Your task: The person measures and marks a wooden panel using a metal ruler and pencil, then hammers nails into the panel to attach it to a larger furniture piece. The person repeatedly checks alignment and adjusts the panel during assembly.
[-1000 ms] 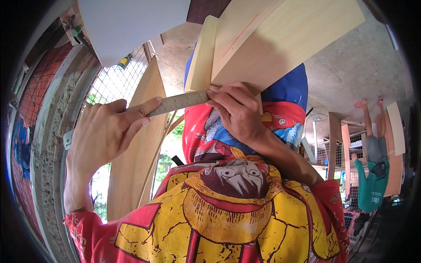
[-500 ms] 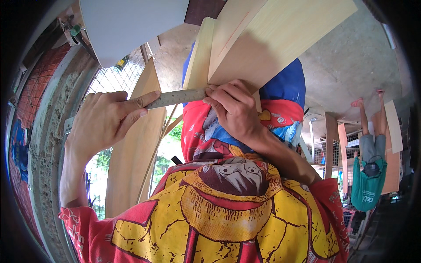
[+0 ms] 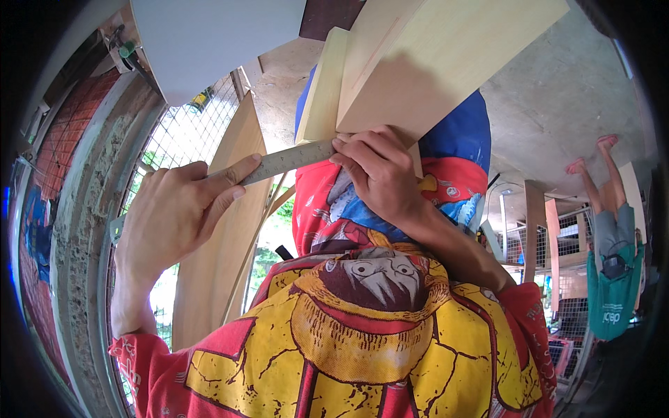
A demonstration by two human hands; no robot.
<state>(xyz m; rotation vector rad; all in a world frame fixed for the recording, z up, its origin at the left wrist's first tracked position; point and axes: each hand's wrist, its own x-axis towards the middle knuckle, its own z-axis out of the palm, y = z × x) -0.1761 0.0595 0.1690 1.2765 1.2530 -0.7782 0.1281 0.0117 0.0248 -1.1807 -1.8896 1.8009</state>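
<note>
A steel ruler [image 3: 289,159] spans the gap between my two hands, sloping down toward the left. My left hand [image 3: 171,219] is closed on it, thumb and forefinger pinching its middle stretch; the far left tip sticks out behind the wrist. With bent fingers, my right hand [image 3: 382,171] pinches the ruler's other end. That hand sits right at the near end of a pale wooden board [image 3: 453,63], its fingertips partly hidden against it. Beside this board a narrow light wood strip [image 3: 326,90] stands on edge, close above the ruler.
A grey-white panel [image 3: 216,42] fills the upper left. Behind my left hand leans a long curved plywood piece [image 3: 212,279] near a wire mesh. A concrete ledge [image 3: 87,244] runs along the left. On the right, a person in a green shirt [image 3: 613,296] is on the concrete floor [image 3: 543,111].
My left hand has dropped slightly, so the ruler tilts more steeply. My right hand keeps its grip by the board. The person in green appears farther right.
</note>
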